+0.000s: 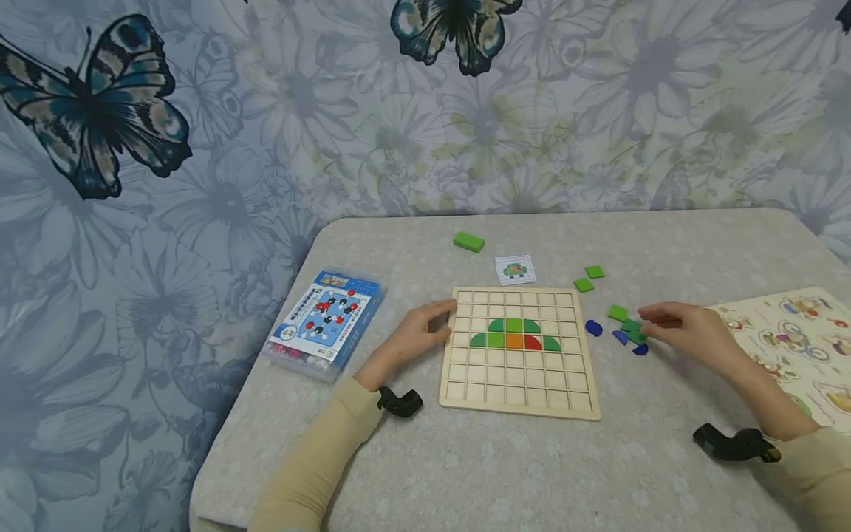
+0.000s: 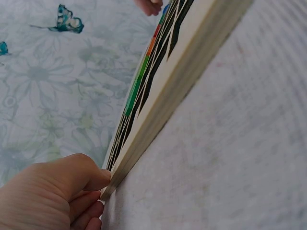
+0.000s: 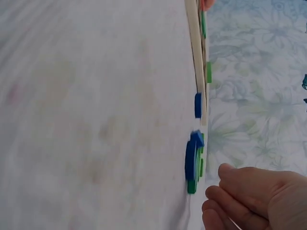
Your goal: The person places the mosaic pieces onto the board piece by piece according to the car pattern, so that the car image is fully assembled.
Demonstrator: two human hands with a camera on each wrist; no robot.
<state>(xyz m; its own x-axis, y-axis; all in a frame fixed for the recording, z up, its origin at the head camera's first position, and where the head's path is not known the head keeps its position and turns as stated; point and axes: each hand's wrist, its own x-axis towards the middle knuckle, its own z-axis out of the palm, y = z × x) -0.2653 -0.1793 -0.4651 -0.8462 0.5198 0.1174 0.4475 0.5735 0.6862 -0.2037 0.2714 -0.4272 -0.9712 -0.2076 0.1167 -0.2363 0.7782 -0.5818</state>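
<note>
A wooden grid board (image 1: 518, 384) lies in the middle of the table, with dark green, light green, orange and red pieces (image 1: 514, 340) forming a small shape in it. My left hand (image 1: 415, 332) touches the board's left edge with thumb and index fingertip set apart. In the left wrist view, the fingertips (image 2: 103, 179) meet the rim. Over to the right, my right hand (image 1: 688, 332) hovers with loosely bent fingers beside a green piece (image 1: 631, 325) and blue half-round pieces (image 1: 640, 349). Nothing shows between its fingers in the right wrist view.
A picture card (image 1: 515, 270) lies behind the board, with a green block (image 1: 468, 241) to its left. A blue-labelled plastic box (image 1: 326, 321) is at left. Green squares (image 1: 595, 272) and a blue round piece (image 1: 594, 328) lie right of the board. An illustrated sheet (image 1: 798, 332) is under the right forearm.
</note>
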